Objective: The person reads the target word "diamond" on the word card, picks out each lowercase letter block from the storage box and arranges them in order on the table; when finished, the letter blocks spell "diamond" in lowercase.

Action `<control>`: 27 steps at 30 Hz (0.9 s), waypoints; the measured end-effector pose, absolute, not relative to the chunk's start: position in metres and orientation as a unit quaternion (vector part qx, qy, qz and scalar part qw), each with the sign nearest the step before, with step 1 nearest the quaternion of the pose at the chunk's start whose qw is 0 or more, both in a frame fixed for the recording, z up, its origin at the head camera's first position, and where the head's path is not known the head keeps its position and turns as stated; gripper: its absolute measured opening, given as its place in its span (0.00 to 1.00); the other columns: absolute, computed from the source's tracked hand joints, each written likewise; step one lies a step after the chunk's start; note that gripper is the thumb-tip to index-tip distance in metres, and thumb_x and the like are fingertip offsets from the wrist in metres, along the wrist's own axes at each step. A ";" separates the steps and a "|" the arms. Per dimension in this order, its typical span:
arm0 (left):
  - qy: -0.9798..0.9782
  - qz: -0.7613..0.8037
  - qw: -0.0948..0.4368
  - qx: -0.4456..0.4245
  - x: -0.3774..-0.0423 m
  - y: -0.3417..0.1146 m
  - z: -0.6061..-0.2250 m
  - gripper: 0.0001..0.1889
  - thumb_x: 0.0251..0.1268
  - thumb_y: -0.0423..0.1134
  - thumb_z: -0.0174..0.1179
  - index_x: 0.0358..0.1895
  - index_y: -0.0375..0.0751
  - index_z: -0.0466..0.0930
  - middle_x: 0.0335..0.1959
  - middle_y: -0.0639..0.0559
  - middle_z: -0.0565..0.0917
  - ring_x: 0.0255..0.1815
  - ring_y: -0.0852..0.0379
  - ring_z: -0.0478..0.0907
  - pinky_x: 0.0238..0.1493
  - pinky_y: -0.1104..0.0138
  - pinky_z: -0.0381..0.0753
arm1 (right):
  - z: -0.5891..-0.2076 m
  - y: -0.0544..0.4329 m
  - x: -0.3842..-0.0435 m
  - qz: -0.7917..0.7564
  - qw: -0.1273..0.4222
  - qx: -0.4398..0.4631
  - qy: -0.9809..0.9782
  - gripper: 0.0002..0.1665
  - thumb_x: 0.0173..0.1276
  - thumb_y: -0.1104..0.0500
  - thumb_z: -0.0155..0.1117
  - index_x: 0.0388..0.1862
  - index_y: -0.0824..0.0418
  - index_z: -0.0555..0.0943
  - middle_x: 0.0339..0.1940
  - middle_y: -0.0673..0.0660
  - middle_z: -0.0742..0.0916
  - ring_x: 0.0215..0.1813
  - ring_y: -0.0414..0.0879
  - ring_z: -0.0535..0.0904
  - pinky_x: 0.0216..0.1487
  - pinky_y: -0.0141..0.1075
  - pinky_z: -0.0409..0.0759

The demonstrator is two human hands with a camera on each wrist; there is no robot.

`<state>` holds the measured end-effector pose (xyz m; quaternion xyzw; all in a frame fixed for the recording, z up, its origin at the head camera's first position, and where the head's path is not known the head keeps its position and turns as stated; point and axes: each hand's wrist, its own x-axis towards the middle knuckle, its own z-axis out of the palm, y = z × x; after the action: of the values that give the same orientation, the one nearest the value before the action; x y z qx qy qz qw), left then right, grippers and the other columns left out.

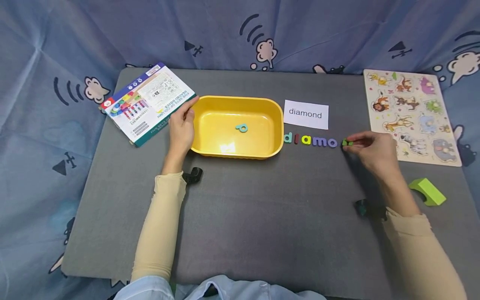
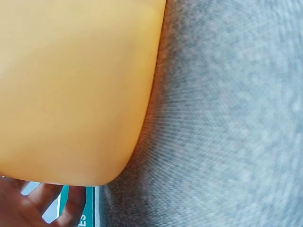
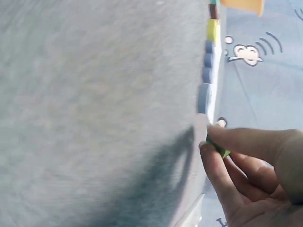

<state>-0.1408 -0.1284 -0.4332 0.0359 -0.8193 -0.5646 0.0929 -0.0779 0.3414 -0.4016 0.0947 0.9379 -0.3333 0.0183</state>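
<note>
My left hand holds the left end of a yellow plastic tray, and its fingers show beside the tray's wall in the left wrist view. One teal toy letter lies inside the tray. On the right, my right hand pinches a small green toy letter between thumb and fingers, just above or at the table. Which letter it is cannot be told, as the fingertips cover part of it. Left of it, a row of coloured letters reads "diamo". Above the row lies a white card printed "diamond".
A boxed toy set lies at the tray's left. A wooden animal puzzle board lies at the table's right edge, with a green arch block in front of it. Patterned blue cloth hangs behind the grey table.
</note>
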 end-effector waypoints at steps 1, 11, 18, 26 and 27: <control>-0.819 -0.565 0.093 0.035 -0.141 -0.128 -0.433 0.21 0.85 0.31 0.47 0.72 0.44 0.81 0.69 0.43 0.83 0.47 0.51 0.71 0.48 0.68 0.63 | -0.403 0.342 -0.078 -0.322 0.014 0.090 0.942 0.11 0.66 0.72 0.74 0.47 0.73 0.88 0.41 0.70 0.92 0.27 0.15 0.74 0.28 0.18 0.73; -0.816 -0.569 0.096 0.030 -0.141 -0.129 -0.434 0.21 0.85 0.30 0.47 0.71 0.43 0.81 0.71 0.45 0.82 0.56 0.52 0.73 0.53 0.68 0.65 | -0.413 0.341 -0.079 -0.269 0.009 0.034 0.963 0.17 0.63 0.75 0.74 0.51 0.71 0.89 0.49 0.75 0.89 0.51 0.67 0.85 0.43 0.26 0.64; -0.815 -0.571 0.099 0.025 -0.139 -0.128 -0.432 0.21 0.85 0.29 0.47 0.71 0.42 0.81 0.71 0.44 0.81 0.59 0.54 0.74 0.58 0.69 0.67 | -0.414 0.342 -0.078 -0.279 0.009 0.040 0.960 0.20 0.63 0.75 0.73 0.55 0.70 0.87 0.51 0.75 0.88 0.50 0.64 0.84 0.40 0.22 0.63; -0.818 -0.566 0.097 0.030 -0.139 -0.129 -0.433 0.21 0.85 0.29 0.47 0.71 0.42 0.81 0.71 0.45 0.82 0.60 0.54 0.75 0.62 0.65 0.70 | -0.416 0.342 -0.079 -0.280 -0.005 0.030 0.960 0.14 0.64 0.75 0.72 0.50 0.72 0.89 0.50 0.74 0.88 0.49 0.61 0.81 0.42 0.27 0.64; -0.818 -0.566 0.096 0.030 -0.140 -0.129 -0.433 0.21 0.85 0.29 0.47 0.71 0.42 0.81 0.72 0.45 0.81 0.61 0.54 0.75 0.63 0.64 0.70 | -0.416 0.341 -0.079 -0.280 -0.005 0.029 0.960 0.14 0.64 0.75 0.72 0.49 0.72 0.89 0.50 0.74 0.88 0.50 0.61 0.81 0.44 0.30 0.64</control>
<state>-0.1395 -0.1288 -0.4327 0.0304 -0.8185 -0.5656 0.0964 -0.0794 0.3413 -0.4165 0.0291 0.9596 -0.2797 -0.0050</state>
